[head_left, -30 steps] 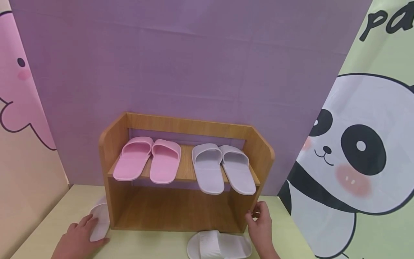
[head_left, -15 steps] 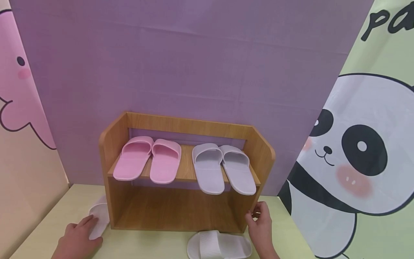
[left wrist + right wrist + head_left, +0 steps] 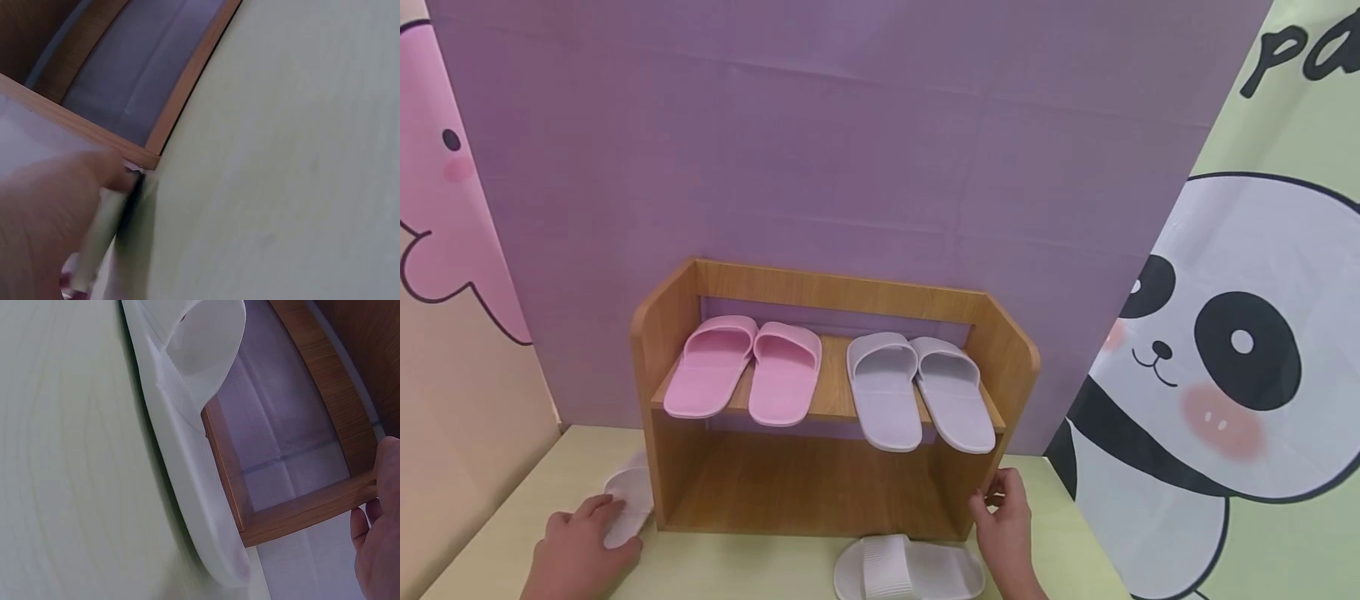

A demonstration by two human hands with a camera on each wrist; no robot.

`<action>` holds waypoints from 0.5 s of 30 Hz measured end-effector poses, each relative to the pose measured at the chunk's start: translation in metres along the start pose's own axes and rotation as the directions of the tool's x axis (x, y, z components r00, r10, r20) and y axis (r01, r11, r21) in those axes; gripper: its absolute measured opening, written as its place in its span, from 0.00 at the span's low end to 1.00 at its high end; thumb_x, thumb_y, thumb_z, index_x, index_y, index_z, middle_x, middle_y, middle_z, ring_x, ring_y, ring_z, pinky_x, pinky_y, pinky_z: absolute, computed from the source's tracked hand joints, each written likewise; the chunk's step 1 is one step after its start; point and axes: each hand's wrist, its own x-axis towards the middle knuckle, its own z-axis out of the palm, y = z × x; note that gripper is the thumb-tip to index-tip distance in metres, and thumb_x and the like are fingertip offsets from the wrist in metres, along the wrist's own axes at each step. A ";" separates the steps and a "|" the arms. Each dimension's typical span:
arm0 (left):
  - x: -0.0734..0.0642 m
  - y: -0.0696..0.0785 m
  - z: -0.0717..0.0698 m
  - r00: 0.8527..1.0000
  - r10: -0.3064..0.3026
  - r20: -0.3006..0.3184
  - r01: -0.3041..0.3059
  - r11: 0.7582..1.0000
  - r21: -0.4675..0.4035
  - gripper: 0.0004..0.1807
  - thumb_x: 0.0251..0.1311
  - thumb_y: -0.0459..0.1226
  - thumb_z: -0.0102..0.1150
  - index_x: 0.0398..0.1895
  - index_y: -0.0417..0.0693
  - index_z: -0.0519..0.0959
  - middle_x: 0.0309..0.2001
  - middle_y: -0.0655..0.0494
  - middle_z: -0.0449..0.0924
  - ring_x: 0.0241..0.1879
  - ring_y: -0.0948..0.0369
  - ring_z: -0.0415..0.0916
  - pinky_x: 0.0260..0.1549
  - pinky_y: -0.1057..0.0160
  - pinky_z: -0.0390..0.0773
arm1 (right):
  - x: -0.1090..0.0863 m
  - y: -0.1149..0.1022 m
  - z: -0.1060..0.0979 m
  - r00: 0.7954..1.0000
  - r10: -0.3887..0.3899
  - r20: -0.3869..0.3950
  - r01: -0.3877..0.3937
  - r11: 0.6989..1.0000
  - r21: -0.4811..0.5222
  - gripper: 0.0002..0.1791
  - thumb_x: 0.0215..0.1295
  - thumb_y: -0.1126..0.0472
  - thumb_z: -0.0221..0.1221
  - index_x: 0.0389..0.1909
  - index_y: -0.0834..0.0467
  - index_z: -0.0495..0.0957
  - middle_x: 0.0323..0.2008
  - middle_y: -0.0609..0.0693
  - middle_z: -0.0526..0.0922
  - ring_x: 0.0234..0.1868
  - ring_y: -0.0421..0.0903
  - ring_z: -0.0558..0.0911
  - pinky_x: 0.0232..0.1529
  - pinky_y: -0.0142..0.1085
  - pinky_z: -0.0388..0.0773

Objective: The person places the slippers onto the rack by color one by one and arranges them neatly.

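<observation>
On the left of the wooden shoe rack (image 3: 805,533), my left hand (image 3: 578,546) grips a white slipper (image 3: 634,493), its fingers over the slipper and its thumb at the near end. The left wrist view has this slipper's edge (image 3: 100,240) between thumb and fingers, close to the rack's front corner. My right hand (image 3: 1006,529) pinches the front edge of the rack's right side panel (image 3: 312,509). Another white slipper (image 3: 936,571), with a ribbed strap, lies sideways on the table in front of the rack, near the right hand.
A pair of pink slippers (image 3: 784,379) sits on the left of the upper shelf, a pair of pale grey-lilac slippers (image 3: 883,400) on its right. Behind the rack hangs a purple backdrop (image 3: 850,167); a panda-printed panel (image 3: 1225,333) flanks the right.
The left hand and its slipper have shifted slightly left and away from the near edge, beside the rack. The right hand and the rack stay put.
</observation>
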 end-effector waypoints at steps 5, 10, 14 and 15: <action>-0.001 0.001 0.000 0.972 0.063 -0.225 -0.070 0.997 -0.024 0.33 0.55 0.48 0.74 0.59 0.33 0.85 0.60 0.30 0.81 0.48 0.26 0.72 0.39 0.32 0.74 | -0.001 0.001 0.000 1.000 0.000 -0.002 0.000 1.000 -0.005 0.16 0.72 0.74 0.61 0.55 0.59 0.71 0.51 0.54 0.79 0.53 0.48 0.79 0.53 0.27 0.79; 0.000 -0.001 0.000 0.914 0.101 -0.393 -0.123 0.992 -0.031 0.32 0.48 0.44 0.75 0.55 0.32 0.84 0.57 0.30 0.80 0.46 0.28 0.70 0.44 0.34 0.67 | 0.000 0.001 0.000 1.000 -0.001 -0.003 0.001 1.000 -0.010 0.16 0.72 0.74 0.61 0.55 0.59 0.70 0.51 0.54 0.79 0.53 0.48 0.79 0.53 0.27 0.79; 0.001 -0.001 -0.003 0.878 0.111 -0.465 -0.154 0.987 -0.054 0.34 0.45 0.43 0.74 0.55 0.32 0.83 0.58 0.30 0.79 0.47 0.29 0.68 0.46 0.36 0.63 | 0.000 0.001 0.001 1.000 0.000 -0.004 0.000 1.000 -0.012 0.16 0.72 0.74 0.60 0.55 0.59 0.71 0.50 0.54 0.79 0.53 0.47 0.79 0.53 0.28 0.80; 0.002 -0.001 -0.004 0.870 0.113 -0.479 -0.163 0.985 -0.063 0.34 0.44 0.43 0.74 0.56 0.32 0.83 0.58 0.30 0.79 0.48 0.29 0.68 0.47 0.37 0.62 | 0.000 0.001 0.000 1.000 0.000 -0.003 0.000 1.000 -0.012 0.16 0.72 0.74 0.60 0.55 0.59 0.70 0.50 0.54 0.79 0.53 0.48 0.79 0.53 0.28 0.80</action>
